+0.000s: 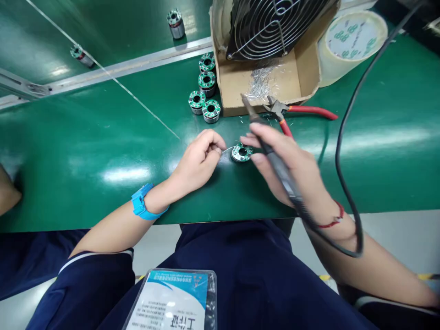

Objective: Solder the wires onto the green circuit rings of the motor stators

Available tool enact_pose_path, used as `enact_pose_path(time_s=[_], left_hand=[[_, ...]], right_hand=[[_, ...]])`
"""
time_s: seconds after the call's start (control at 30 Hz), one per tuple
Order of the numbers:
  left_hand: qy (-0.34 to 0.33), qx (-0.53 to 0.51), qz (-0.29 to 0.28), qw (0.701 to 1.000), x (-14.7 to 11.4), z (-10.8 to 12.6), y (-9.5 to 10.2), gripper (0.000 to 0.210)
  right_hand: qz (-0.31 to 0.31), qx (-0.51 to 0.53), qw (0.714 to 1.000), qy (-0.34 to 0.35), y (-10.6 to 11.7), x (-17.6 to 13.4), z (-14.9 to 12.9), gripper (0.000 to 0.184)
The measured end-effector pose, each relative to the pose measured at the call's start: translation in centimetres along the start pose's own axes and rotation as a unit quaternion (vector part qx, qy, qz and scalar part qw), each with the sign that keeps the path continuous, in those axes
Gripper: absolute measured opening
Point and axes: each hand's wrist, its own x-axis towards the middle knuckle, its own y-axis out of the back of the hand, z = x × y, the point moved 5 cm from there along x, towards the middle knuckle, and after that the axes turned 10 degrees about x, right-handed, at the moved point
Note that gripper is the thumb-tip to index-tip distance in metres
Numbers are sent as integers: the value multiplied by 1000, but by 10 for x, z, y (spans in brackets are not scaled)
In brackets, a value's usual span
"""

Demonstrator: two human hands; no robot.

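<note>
My left hand (202, 158) is closed in a pinch on a thin length of solder wire (228, 149), whose end reaches the near motor stator. That stator (241, 152) stands upright on the green bench, its round green circuit board facing up. In my right hand (292, 160) lies a soldering iron (279, 169), its tip pointing up and away from me toward the cardboard box. Thumb and fingertips of this hand are around the stator's right side; whether they touch it I cannot tell. The right hand and the iron are blurred by motion.
Behind are several stators (206, 81), a cardboard box (268, 87) with a fan (275, 27) and wire clippings (261, 82), red-handled cutters (287, 110) and a tape roll (352, 39). The iron's cable (343, 174) loops at right. Another person's arm (7, 190) is at left.
</note>
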Motion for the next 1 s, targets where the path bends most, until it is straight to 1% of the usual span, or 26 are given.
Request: enact_pose_path(time_s=[0.07,0.13,0.17,0.23,0.33,0.5,0.6,0.73,0.83,0.9,1.0], left_hand=[[-33,8,9,999,-1,5,-1,16],[-47,8,2,999,-2,8,-4,19],[-48,8,-4,999,-2,9,-5,22],[-46,11,-12,999,-3,9,-7,26],[-43,13,-8,999,-2,8,-7,28],[-46,8,0,999,0,8,-7,25],[-49,11,-8,999,1,8,-11,24],[-32,39,-27,998,4,6,-17,23],[-26,33,-25,999,6,6,-17,24],[-24,32,-35,999,8,7,-16,27],[-35,58,-74,995,10,8,-17,34]], right_hand=[[100,41,994,-18,15,-10,-1,43],[190,69,979,-28,28,-24,-1,33],[218,81,972,-31,32,-30,0,27],[250,107,961,-43,36,-40,1,21],[250,138,957,-46,35,-47,4,18],[254,142,957,6,32,-47,8,17],[247,120,962,-8,32,-47,8,17],[237,81,968,-27,34,-48,2,17],[233,65,970,-25,35,-47,-2,18],[235,56,970,-20,36,-45,-3,17],[242,48,969,-19,39,-40,-1,17]])
